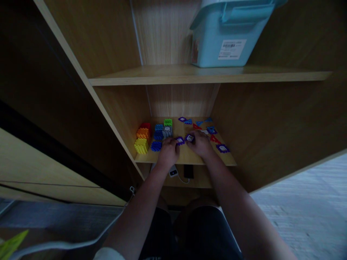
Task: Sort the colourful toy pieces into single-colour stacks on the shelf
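Observation:
My right hand (pixel 201 143) is closed on a purple square tile (pixel 189 138) with a white centre, its fingers at the tile's right side. Just left of it, a second purple tile (pixel 180 140) sits at the fingertips of my left hand (pixel 168 152). The left fingers are curled and seem to grip that tile's left edge; part of the grip is hidden. Only a small gap parts the two tiles. Close beyond my left hand stands a grey stack of tiles (pixel 167 131), with a dark blue stack (pixel 156 146) to its left.
Yellow (pixel 141 146), orange (pixel 143 134) and green (pixel 168 122) stacks stand on the shelf. Loose red triangles (pixel 214 139) and purple tiles (pixel 222 148) lie at right. A teal bin (pixel 222 39) sits on the upper shelf (pixel 162 76). Below are a black object (pixel 188 171) and a white cable.

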`<action>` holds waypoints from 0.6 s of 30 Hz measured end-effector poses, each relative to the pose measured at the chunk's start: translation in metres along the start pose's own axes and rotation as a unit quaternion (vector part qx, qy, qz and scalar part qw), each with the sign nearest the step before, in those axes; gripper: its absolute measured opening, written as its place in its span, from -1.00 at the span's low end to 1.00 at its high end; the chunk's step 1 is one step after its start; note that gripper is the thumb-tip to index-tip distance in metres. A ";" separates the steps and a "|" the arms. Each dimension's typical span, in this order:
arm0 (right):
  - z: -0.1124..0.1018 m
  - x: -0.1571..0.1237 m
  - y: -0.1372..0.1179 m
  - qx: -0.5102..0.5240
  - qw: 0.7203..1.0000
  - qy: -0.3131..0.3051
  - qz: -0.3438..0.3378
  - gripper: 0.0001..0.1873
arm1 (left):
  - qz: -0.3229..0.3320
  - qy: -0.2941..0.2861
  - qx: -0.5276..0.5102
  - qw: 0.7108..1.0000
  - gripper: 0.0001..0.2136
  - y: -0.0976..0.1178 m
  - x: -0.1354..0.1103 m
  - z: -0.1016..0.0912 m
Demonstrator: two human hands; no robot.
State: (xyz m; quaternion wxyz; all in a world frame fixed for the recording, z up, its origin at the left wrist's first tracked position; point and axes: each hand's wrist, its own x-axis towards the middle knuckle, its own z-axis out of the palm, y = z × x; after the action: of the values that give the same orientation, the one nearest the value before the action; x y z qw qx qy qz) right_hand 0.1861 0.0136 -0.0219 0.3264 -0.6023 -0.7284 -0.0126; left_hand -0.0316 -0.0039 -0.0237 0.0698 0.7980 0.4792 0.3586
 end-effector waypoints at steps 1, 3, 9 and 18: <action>0.000 0.001 0.002 0.027 0.999 0.015 -0.009 -0.53 | 0.001 0.000 0.000 1.000 -0.78 0.000 0.000 0.000; 0.001 0.002 0.006 0.072 0.996 0.039 -0.023 -0.54 | 0.001 0.000 0.001 1.000 -0.76 -0.001 0.000 0.001; 0.005 0.004 0.010 0.058 0.997 -0.016 -0.051 -0.83 | -0.001 0.000 0.004 1.000 -0.79 0.001 0.000 0.000; 0.006 0.000 0.002 -0.084 0.995 0.010 0.053 -0.63 | -0.002 0.013 0.000 1.000 -0.80 0.000 0.000 0.000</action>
State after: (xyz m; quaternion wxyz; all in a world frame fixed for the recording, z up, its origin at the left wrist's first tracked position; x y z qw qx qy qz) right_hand 0.1856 0.0169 -0.0273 0.2816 -0.6650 -0.6889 -0.0628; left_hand -0.0311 -0.0040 -0.0235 0.0645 0.7925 0.4815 0.3688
